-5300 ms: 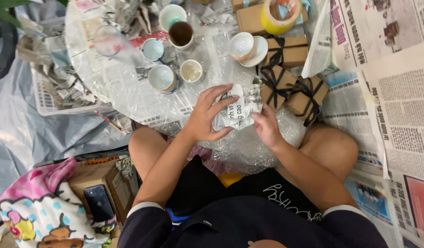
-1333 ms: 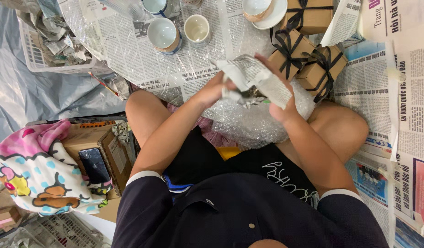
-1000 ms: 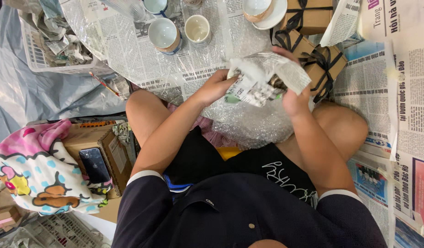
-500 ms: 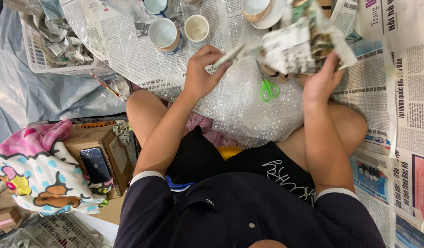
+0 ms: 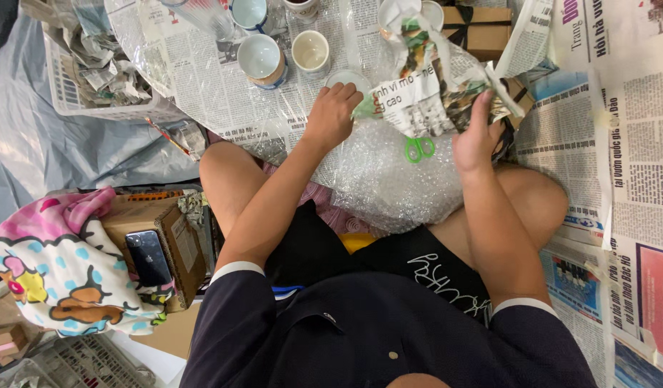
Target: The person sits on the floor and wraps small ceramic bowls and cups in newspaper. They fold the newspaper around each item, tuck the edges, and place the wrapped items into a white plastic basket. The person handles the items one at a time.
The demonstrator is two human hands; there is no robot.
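The person's right hand (image 5: 476,136) is closed on the lower edge of a crumpled newspaper bundle (image 5: 432,90), which it holds raised above the lap; what the paper wraps cannot be made out. The left hand (image 5: 334,113) rests with curled fingers on the rim of a small pale cup (image 5: 346,77), just left of the bundle; whether it truly grips the rim cannot be told. Both hands work over one sheet of bubble wrap (image 5: 389,179) that is spread across the person's crossed legs. One pair of green-handled scissors (image 5: 418,149) lies on that wrap, between the two hands and just under the bundle.

Beyond the left hand, two empty cups stand in full view on spread newspaper (image 5: 216,79): a white cup with a blue band (image 5: 260,59) and a cream cup (image 5: 311,52) beside it. Two more cups are cut off by the top edge. One brown cardboard box tied with black ribbon (image 5: 482,32) sits behind the bundle.

Left of the person's knee, one open cardboard box (image 5: 159,230) carries one dark phone (image 5: 147,257), and one cartoon-printed cloth (image 5: 55,269) is draped against it. A white wire basket of crumpled paper (image 5: 94,79) stands at the far left.
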